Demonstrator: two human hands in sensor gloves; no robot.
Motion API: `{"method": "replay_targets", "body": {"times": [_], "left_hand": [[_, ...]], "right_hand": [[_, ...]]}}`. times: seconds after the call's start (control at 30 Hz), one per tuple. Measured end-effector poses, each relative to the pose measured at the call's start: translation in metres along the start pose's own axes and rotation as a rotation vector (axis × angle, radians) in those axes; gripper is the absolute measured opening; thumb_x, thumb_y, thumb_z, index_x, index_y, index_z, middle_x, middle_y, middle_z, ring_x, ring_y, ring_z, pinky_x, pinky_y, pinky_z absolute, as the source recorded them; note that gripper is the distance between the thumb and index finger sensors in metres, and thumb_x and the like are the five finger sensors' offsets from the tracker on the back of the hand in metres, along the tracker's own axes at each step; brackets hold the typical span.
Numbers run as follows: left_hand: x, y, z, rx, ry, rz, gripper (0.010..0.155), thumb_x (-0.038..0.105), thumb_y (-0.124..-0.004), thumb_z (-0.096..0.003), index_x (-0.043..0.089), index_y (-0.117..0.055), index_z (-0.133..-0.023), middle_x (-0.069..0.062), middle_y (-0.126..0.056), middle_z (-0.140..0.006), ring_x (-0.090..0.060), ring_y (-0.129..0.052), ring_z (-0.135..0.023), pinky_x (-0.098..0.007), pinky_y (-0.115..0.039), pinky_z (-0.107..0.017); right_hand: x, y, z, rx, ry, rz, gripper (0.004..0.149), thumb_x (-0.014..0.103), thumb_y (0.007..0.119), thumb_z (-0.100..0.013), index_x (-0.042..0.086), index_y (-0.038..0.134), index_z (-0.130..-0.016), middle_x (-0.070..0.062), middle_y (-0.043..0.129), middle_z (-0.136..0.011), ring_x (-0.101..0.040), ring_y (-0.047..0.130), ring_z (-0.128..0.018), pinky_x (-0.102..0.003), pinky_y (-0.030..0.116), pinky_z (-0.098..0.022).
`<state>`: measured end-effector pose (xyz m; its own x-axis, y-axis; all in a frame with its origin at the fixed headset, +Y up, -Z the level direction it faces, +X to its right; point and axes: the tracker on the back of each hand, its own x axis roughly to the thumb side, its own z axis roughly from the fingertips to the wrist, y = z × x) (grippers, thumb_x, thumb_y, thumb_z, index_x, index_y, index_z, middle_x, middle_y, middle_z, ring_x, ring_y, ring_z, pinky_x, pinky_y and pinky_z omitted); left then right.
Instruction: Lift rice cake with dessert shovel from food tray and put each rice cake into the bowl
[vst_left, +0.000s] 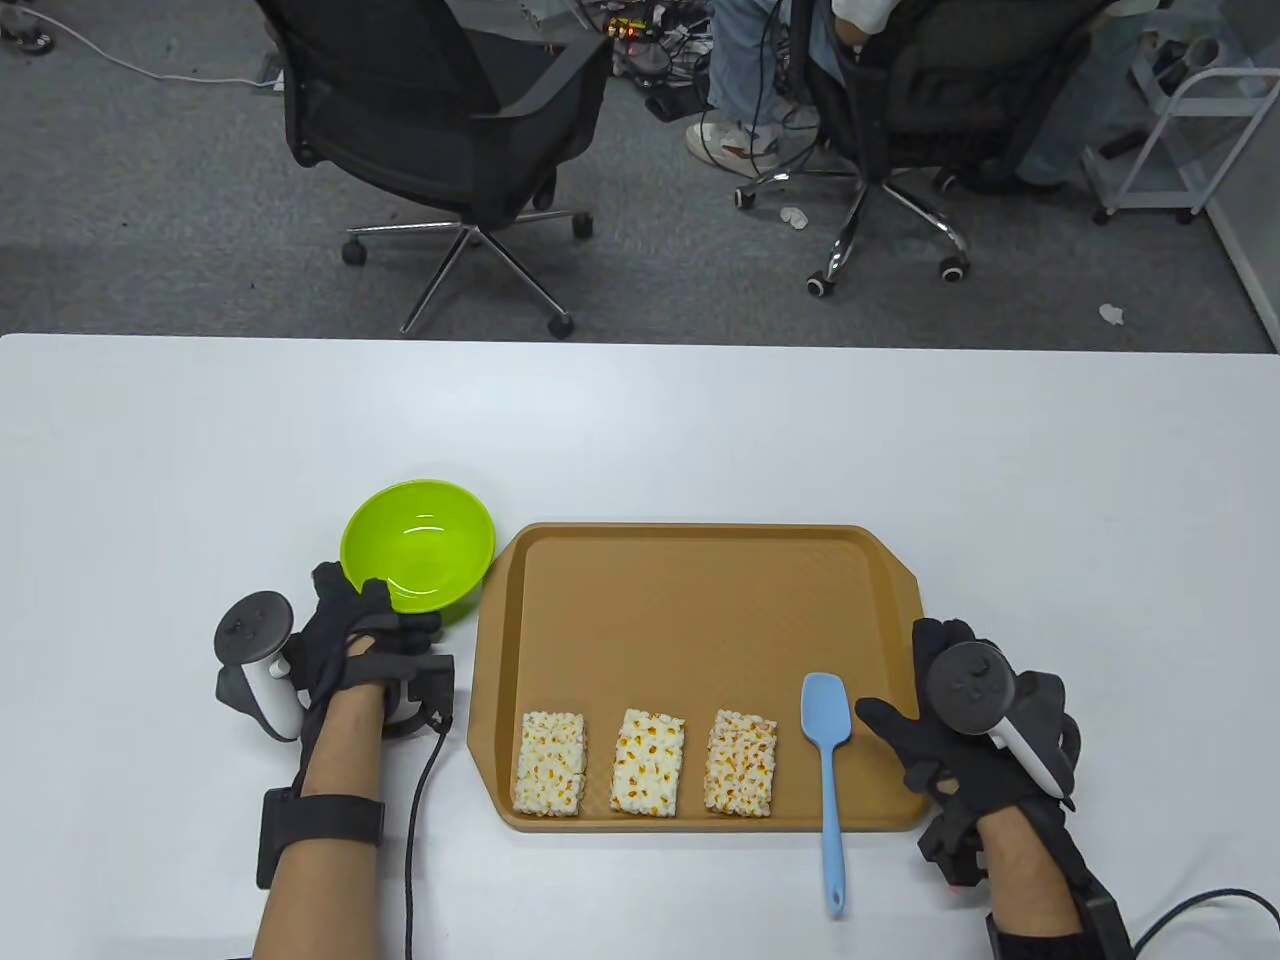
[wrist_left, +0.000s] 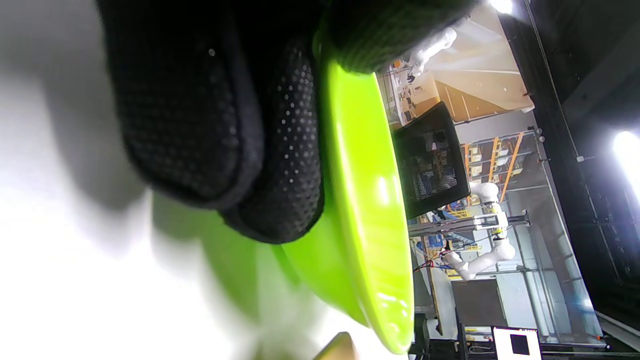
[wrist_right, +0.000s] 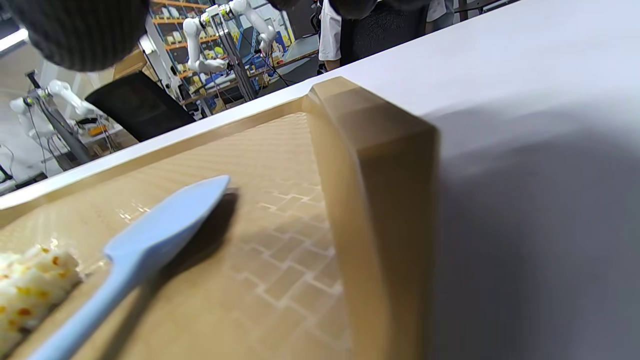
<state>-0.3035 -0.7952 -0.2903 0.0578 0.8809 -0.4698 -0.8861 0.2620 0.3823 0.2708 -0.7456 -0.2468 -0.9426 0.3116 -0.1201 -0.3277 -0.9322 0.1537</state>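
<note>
**Three rice cakes wait, bowl empty**

The left hand (vst_left: 365, 640) grips the rim of the round lime-green plastic bowl (vst_left: 418, 545), which holds nothing. Three rectangular puffed rice cakes (vst_left: 645, 762) lie on the tan plastic food tray (vst_left: 700, 600) beside the untouched pale-blue silicone dessert shovel (vst_left: 828, 765); the right hand (vst_left: 950, 740) hovers alongside, fingers loosely spread, empty

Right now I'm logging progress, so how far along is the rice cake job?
Nothing is moved yet: the bowl is empty and all three rice cakes lie on the tray. In hand: the left hand grips the bowl's rim; the right hand is beside the shovel, not holding it. Left: take the shovel, then lift each cake into the bowl.
</note>
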Motion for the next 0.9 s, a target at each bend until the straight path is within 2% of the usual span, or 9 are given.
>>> {"method": "replay_targets", "body": {"times": [0.13,0.33,0.47,0.6,0.73,0.9], "left_hand": [[0.005,0.002,0.005,-0.010,-0.019,0.029,0.067,0.026,-0.074,-0.0509,0.014,-0.034,-0.103,-0.020,-0.057,-0.108,-0.031,-0.115,-0.041,-0.035,-0.100,-0.027],[0.014,-0.004,0.022,-0.083,-0.048,0.077,0.067,0.025,-0.074,-0.0506,0.014,-0.035,-0.103,-0.020,-0.058,-0.108,-0.031,-0.115,-0.040,-0.035,-0.100,-0.026],[0.022,-0.019,0.037,-0.179,-0.082,0.048,0.066,0.025,-0.074,-0.0503,0.013,-0.036,-0.103,-0.020,-0.060,-0.107,-0.031,-0.115,-0.038,-0.036,-0.100,-0.025],[0.029,-0.043,0.053,-0.321,-0.109,-0.014,0.066,0.024,-0.075,-0.0496,0.013,-0.039,-0.103,-0.021,-0.062,-0.106,-0.032,-0.115,-0.036,-0.037,-0.100,-0.023],[0.033,-0.070,0.072,-0.451,-0.135,-0.084,0.065,0.024,-0.076,-0.0495,0.012,-0.040,-0.103,-0.022,-0.063,-0.105,-0.033,-0.115,-0.035,-0.037,-0.100,-0.022],[0.034,-0.106,0.097,-0.596,-0.173,-0.139,0.065,0.024,-0.076,-0.0493,0.012,-0.041,-0.103,-0.022,-0.063,-0.105,-0.033,-0.115,-0.035,-0.037,-0.100,-0.022]], "right_hand": [[-0.001,0.000,-0.001,-0.013,-0.008,-0.068,0.099,0.069,0.062,-0.031,0.020,0.019,-0.105,-0.016,0.014,-0.111,-0.051,0.012,-0.100,-0.067,0.025,-0.069],[-0.002,0.001,-0.002,0.026,-0.055,-0.252,0.099,0.070,0.061,-0.031,0.020,0.017,-0.104,-0.015,0.008,-0.110,-0.050,0.009,-0.101,-0.066,0.026,-0.069],[0.002,0.002,-0.001,0.051,-0.111,-0.355,0.099,0.070,0.061,-0.031,0.021,0.014,-0.103,-0.014,0.007,-0.109,-0.050,0.011,-0.101,-0.063,0.028,-0.071],[0.010,0.003,0.001,0.085,-0.180,-0.422,0.100,0.070,0.061,-0.031,0.020,0.014,-0.103,-0.015,0.007,-0.109,-0.050,0.016,-0.102,-0.061,0.033,-0.072],[0.019,0.007,0.003,0.115,-0.244,-0.540,0.100,0.070,0.062,-0.031,0.019,0.015,-0.102,-0.020,0.011,-0.108,-0.054,0.035,-0.102,-0.061,0.048,-0.071],[0.029,0.015,0.004,0.271,-0.305,-0.641,0.098,0.069,0.063,-0.032,0.020,0.014,-0.102,-0.022,0.020,-0.109,-0.056,0.062,-0.096,-0.059,0.066,-0.065]]}}
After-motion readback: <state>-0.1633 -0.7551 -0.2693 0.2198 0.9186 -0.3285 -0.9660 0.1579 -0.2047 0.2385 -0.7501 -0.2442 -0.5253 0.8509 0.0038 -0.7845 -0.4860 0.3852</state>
